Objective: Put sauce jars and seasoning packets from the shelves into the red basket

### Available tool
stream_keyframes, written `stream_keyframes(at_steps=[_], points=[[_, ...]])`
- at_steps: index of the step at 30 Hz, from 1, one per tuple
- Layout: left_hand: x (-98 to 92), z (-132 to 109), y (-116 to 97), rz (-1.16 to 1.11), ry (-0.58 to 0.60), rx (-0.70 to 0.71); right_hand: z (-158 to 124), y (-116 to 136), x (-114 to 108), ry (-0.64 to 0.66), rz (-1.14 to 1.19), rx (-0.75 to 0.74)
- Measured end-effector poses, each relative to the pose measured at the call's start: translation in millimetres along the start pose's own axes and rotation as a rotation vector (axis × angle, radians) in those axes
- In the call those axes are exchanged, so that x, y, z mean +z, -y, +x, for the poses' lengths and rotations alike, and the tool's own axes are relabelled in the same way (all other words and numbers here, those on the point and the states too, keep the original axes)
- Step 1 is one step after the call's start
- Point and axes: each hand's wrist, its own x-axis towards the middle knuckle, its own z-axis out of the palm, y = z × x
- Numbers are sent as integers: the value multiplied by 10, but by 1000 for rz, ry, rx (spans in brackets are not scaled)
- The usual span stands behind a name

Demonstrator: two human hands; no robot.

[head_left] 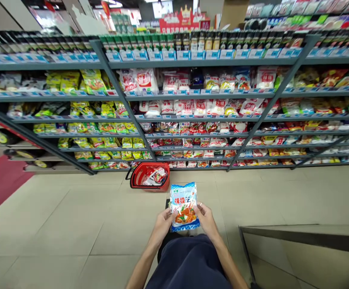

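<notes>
A blue and white food packet (184,206) with red lettering and a picture of food is held upright in front of my body. My left hand (164,220) grips its left edge, the thumb lying on the front. On the opposite edge, my right hand (205,216) holds the packet in the same way, with a ring showing on one finger. Both hands' other fingers are partly hidden behind the packet. Beyond it, slightly to the left, a red shopping basket (136,176) stands on the floor with several packets inside.
Shelves (210,96) full of bagged seasonings run across the view, with a row of jars (150,42) on top. Tiled floor (72,224) lies around me. A dark metal frame (301,237) is at the lower right, and a red floor area (3,180) at the far left.
</notes>
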Motion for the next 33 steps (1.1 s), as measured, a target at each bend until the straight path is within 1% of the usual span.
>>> stream_keyframes(at_steps=[4, 8, 10, 15, 19, 22, 25, 28, 29, 33], points=[[54, -24, -70, 33, 13, -1, 20, 9, -29, 2, 16, -26], [91, -62, -132, 79, -41, -24, 18, 33, -33, 9, 30, -36], [112, -70, -142, 96, -49, -33, 9, 41, -40, 8, 29, -36], [177, -30, -78, 100, -93, -72, -17, 56, -90, 4, 44, -28], [246, 35, -2, 131, -125, -30, -24, 67, -166, -10, 53, -64], [327, 74, -39, 157, -81, -23, -13, 120, -237, -24, 66, -87], [469, 66, -174, 184, -1, -33, -26, 259, -317, -55, 83, -72], [642, 47, -304, 196, 44, 5, -59, 413, -418, -115, 73, -43], [688, 57, -325, 197, 60, 23, -63, 444, -456, -150, 73, -41], [776, 164, -308, 182, 91, 58, -43, 456, -593, -172, 86, -27]])
